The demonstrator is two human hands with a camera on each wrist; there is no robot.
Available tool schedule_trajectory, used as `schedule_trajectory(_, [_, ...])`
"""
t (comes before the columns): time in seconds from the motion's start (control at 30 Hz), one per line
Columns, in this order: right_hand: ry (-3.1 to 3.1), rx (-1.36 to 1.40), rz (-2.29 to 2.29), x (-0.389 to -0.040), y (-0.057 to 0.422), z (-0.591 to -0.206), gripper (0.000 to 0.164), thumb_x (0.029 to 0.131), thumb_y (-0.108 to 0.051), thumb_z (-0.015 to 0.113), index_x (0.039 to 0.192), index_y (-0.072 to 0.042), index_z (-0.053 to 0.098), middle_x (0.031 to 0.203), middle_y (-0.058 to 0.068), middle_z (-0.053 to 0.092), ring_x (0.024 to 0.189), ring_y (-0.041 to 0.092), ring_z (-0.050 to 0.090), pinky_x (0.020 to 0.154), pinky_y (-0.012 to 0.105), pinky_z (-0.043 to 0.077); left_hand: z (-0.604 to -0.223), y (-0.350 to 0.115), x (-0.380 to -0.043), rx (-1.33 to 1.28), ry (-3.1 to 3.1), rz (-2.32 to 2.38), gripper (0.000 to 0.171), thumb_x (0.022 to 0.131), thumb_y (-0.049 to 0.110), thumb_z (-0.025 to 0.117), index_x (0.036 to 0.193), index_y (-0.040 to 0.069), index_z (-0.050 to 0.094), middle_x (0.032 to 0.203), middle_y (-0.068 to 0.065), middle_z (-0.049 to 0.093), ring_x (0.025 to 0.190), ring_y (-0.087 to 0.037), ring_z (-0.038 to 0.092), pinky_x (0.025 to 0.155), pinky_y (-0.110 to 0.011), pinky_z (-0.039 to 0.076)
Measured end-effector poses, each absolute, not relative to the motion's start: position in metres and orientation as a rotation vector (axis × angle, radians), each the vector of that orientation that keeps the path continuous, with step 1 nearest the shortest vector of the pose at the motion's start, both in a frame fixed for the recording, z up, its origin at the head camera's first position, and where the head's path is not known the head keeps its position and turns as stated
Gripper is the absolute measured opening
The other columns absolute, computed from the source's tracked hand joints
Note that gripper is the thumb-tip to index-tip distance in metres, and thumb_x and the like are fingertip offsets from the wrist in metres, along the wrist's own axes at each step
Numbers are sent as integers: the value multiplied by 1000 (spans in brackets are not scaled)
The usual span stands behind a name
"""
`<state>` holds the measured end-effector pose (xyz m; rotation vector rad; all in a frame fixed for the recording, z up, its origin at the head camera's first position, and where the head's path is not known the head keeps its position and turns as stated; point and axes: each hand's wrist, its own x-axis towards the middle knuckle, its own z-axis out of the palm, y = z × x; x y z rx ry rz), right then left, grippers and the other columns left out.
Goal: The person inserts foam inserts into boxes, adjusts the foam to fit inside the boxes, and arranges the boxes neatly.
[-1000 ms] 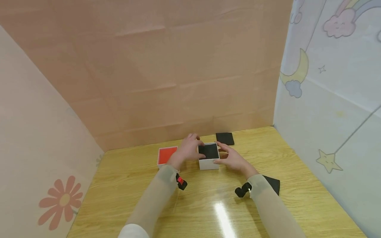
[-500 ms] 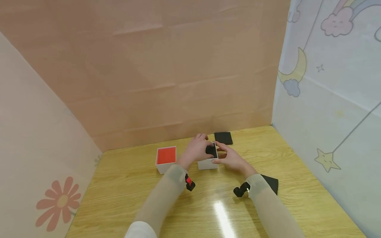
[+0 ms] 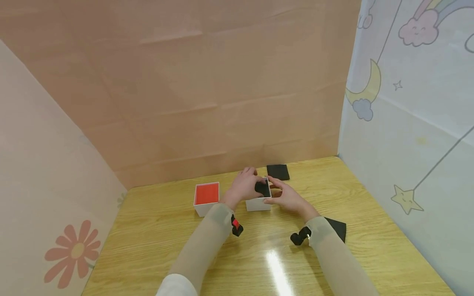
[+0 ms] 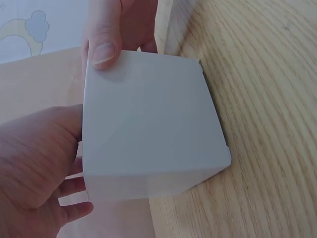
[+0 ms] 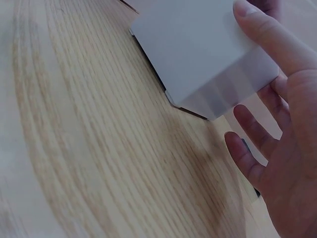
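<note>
A small white box (image 3: 258, 204) with a black interior (image 3: 263, 189) stands between both hands in the head view. My left hand (image 3: 241, 187) lies over its left side, thumb and forefinger reaching into the opening. Inside the box those fingertips are hidden, so any grip there is unclear. The left wrist view shows the other left fingers (image 4: 74, 210) loosely bent beside the wall. My right hand (image 3: 288, 200) holds the box from the right, with its thumb (image 5: 247, 10) on the near face and a finger at the far rim. Two right fingers (image 5: 247, 156) stay apart from the wall.
Left of the hands is another white box with a red top surface (image 3: 206, 194). A flat black square (image 3: 278, 172) lies behind the black one. By the right forearm, another black piece (image 3: 337, 228) is partly covered. Patterned and orange-brown sheets surround the wooden table (image 3: 148, 246).
My left hand has shifted right, farther over the black-lined box, revealing more of the red-topped box. The right hand keeps its hold on the box, and the last half second shows little motion.
</note>
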<state>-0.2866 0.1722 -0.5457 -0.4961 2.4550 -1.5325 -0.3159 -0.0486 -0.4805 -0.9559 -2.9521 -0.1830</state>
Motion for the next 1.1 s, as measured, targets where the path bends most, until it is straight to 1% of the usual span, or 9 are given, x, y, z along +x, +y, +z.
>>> schedule_trajectory(0.2, [2476,-474,-1508,-287,171,-546,105,92,-41,86,173,-19,22,171,14,32,136,45,57,109,59,50,-481,-53,-317,-978,-2964,-215,44,88,45,88,130,34,79,135,-4,59,125,-24,49,113,-43,45])
schedule_trajectory(0.33, [2481,-474,-1501,-287,170,-546,106,91,-44,86,173,-19,23,172,13,31,137,45,56,110,58,49,-481,-59,-321,-973,-2948,-249,44,89,45,88,131,33,79,137,-4,58,128,-25,48,114,-43,44])
schedule_trajectory(0.43, [2483,-467,-1500,-288,170,-546,106,91,-44,87,173,-23,24,172,11,33,137,43,57,111,58,49,-481,-64,-324,-947,-2930,-295,42,90,44,88,129,32,80,138,-5,58,131,-25,48,115,-43,43])
schedule_trajectory(0.57, [2487,-462,-1497,-288,171,-548,104,91,-43,86,172,-26,24,168,13,37,135,43,58,110,59,49,-478,-72,-325,-939,-2911,-390,39,91,42,87,127,29,80,138,-6,59,132,-26,48,113,-44,45])
schedule_trajectory(0.67, [2500,-475,-1486,-288,172,-548,103,93,-43,85,173,-22,24,166,17,40,134,45,58,109,61,50,-476,-81,-323,-944,-2906,-484,49,93,43,85,138,26,75,142,-7,58,135,-27,47,114,-45,46])
schedule_trajectory(0.77, [2516,-483,-1475,-289,171,-548,103,93,-42,86,172,-20,24,166,18,40,134,45,58,108,62,50,-478,-90,-318,-940,-2896,-608,67,94,47,83,152,22,62,151,-8,54,140,-28,47,115,-47,45])
schedule_trajectory(0.83, [2534,-489,-1460,-288,171,-548,103,92,-41,86,172,-19,25,168,17,37,135,45,57,108,62,49,-482,-95,-313,-928,-2892,-750,77,94,47,82,160,20,53,158,-9,50,144,-30,46,117,-51,44])
schedule_trajectory(0.97, [2542,-492,-1449,-288,171,-548,103,92,-40,86,172,-20,25,170,16,34,137,44,56,110,62,48,-495,-102,-297,-862,-2885,-1111,95,91,45,85,169,19,36,169,-8,40,152,-33,41,119,-59,40])
schedule_trajectory(1.1, [2526,-493,-1476,-287,170,-547,103,92,-38,87,172,-20,25,168,16,37,136,45,57,111,63,47,-509,-105,-280,-750,-2861,-1397,108,90,44,87,173,22,21,176,-5,27,159,-33,29,121,-63,33])
